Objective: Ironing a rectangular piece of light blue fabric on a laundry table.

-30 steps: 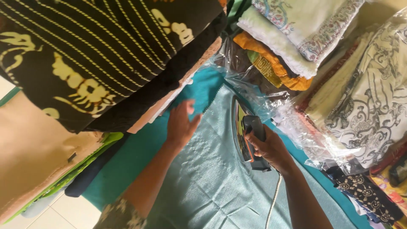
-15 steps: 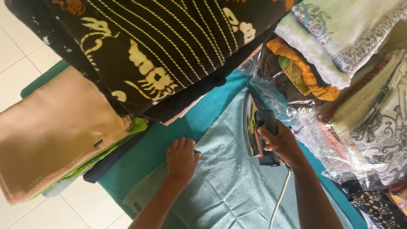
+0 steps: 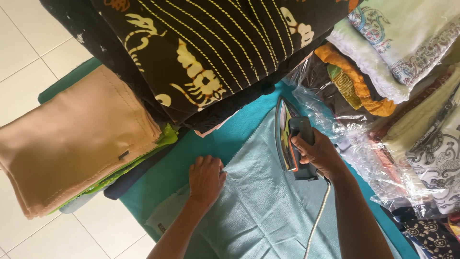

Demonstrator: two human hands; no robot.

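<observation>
A pale blue-green cloth (image 3: 268, 206) lies spread on a teal ironing surface (image 3: 167, 177). My left hand (image 3: 206, 178) rests flat on the cloth's left edge, fingers together. My right hand (image 3: 317, 152) grips the dark handle of an electric iron (image 3: 287, 136), which sits tilted on its side at the cloth's upper right edge, its shiny soleplate facing left. A white cord (image 3: 318, 218) runs from the iron down along my right forearm.
A dark brown patterned fabric (image 3: 201, 52) hangs over the top. A folded tan cloth stack (image 3: 72, 139) with green layers sits left. Folded printed fabrics (image 3: 397, 43) and plastic wrapping (image 3: 354, 139) crowd the right. White floor tiles (image 3: 28, 43) show at left.
My left hand slid down and left along the cloth to its edge. The iron stayed in my right hand near the same spot. The camera view shifted, showing more of the tan stack.
</observation>
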